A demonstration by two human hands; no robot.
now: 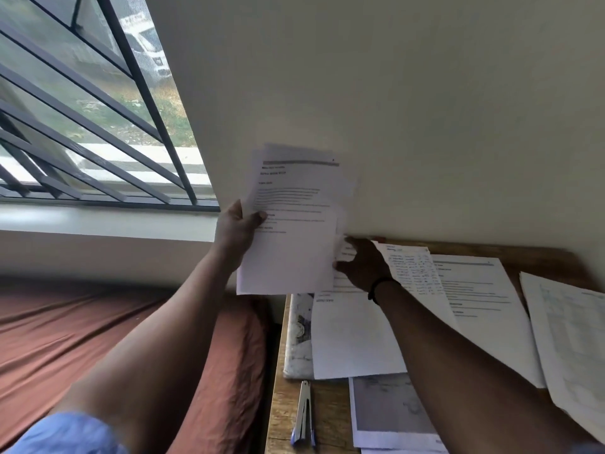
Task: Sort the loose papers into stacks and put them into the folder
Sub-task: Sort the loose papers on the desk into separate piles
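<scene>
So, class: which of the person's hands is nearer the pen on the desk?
Right, marginally. The right hand rests on papers up-desk from the pen; the left hand holds a raised sheaf farther left, off the desk.

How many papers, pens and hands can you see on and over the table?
Held bunch of papers: 1, gripped by the left hand
Separate sheets showing on the table: at least 6, overlapping, so the exact number is unclear; the right hand rests on one
Pens: 1
Hands: 2
Total: at least 10
</scene>
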